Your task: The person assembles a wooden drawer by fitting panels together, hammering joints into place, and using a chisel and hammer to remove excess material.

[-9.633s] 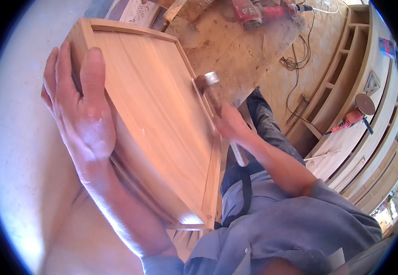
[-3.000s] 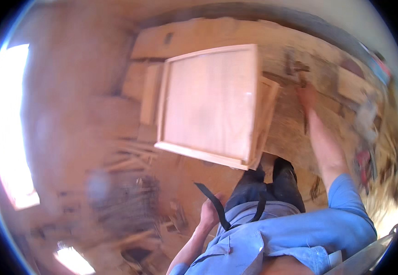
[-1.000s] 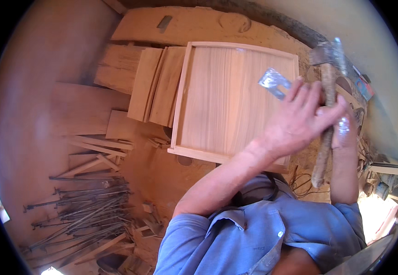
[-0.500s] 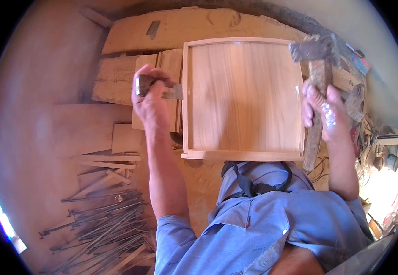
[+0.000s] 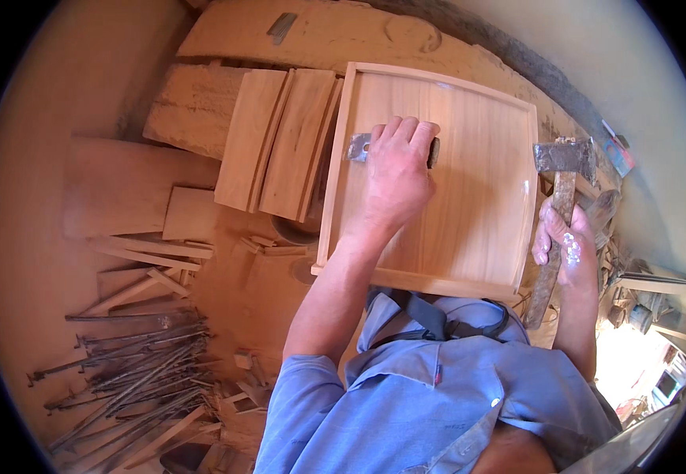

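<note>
A pale wooden panel with a raised rim (image 5: 469,213), like a shallow tray or drawer, rests in front of my body. Over its left half, my left hand (image 5: 400,170) is wrapped round a flat-bladed tool (image 5: 356,148). Its metal blade has a hole and points left toward the rim; a dark end shows at the right of my fist. Beside the panel's right edge, my right hand (image 5: 570,241) grips the wooden handle of a hammer (image 5: 564,156), head up, its block of dark metal flaring at one side. White smears mark the back of that hand.
Wooden boards (image 5: 299,146) lean left of the panel, with a large dusty slab (image 5: 327,35) behind. Metal bar clamps (image 5: 129,371) lie heaped at lower left below wood offcuts (image 5: 153,253). Clutter (image 5: 635,308) crowds the right side beside a wall.
My left hand has moved right from outside the panel's left edge to over its face, turning the tool so the blade points left. The hammer has come down a little. The view has shifted.
</note>
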Motion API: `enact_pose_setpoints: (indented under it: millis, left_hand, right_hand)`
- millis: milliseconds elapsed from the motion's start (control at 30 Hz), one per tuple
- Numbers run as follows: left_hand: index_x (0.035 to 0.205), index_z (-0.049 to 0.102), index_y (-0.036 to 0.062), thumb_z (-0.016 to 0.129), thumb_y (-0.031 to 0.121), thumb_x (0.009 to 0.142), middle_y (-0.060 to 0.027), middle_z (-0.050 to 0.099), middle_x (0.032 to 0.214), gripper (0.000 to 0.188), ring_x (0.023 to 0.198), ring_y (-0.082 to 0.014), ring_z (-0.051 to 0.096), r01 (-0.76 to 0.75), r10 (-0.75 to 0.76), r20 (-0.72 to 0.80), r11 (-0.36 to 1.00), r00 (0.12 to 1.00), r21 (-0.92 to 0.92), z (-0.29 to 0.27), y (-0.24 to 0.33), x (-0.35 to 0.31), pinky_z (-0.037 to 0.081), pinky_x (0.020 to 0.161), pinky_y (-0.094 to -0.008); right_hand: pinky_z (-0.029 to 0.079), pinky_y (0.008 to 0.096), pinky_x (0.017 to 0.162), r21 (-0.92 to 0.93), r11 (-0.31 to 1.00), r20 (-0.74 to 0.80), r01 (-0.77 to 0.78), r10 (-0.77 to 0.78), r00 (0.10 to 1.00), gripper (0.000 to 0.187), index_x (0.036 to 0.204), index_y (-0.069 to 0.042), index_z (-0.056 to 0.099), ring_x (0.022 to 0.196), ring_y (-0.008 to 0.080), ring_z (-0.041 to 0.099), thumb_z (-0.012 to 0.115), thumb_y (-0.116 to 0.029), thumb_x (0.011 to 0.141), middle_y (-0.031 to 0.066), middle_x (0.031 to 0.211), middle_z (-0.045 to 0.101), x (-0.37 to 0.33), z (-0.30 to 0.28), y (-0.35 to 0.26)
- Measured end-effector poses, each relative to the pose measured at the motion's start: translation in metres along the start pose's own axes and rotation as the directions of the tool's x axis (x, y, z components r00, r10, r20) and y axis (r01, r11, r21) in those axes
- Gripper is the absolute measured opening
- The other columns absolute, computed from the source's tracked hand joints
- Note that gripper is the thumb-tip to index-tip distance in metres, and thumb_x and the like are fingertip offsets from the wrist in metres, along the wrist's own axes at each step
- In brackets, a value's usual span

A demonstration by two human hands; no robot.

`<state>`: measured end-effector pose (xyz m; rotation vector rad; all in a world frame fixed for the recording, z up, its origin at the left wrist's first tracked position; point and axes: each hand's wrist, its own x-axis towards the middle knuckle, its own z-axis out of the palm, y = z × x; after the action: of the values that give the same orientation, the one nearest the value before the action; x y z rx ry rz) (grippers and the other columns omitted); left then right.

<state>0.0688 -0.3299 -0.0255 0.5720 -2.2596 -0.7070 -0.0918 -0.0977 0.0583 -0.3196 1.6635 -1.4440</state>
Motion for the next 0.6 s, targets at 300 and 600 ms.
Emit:
enact_pose_setpoints:
  millis: [300,600]
  left_hand:
    - [0.105,0.06,0.005,0.053,-0.013,0.069,-0.0129,0.062,0.096,0.041,0.097,-0.0349,0.057,0.063,-0.065,0.041,0.997,0.997,0.049,-0.003,-0.004,0.003,0.043,0.084,-0.0454]
    - [0.105,0.061,0.0032,0.046,-0.017,0.075,-0.0128,0.062,0.087,0.04,0.085,-0.0305,0.061,0.216,-0.222,-0.049,0.971,0.974,-0.104,-0.011,-0.012,0.009,0.048,0.078,-0.0394]
  right_hand:
    - [0.041,0.0274,0.045,-0.079,0.997,0.045,-0.016,0.02,0.999,0.027,0.099,-0.003,0.055,0.047,0.0141,0.049,0.068,-0.026,0.097,0.0047,0.062,0.052,0.005,0.002,0.009]
    - [0.044,0.0238,0.048,-0.295,0.955,0.043,0.014,-0.001,0.999,0.025,0.102,-0.003,0.057,0.057,0.0077,0.052,0.071,-0.022,0.095,0.0005,0.07,0.054,-0.002,0.011,0.013]
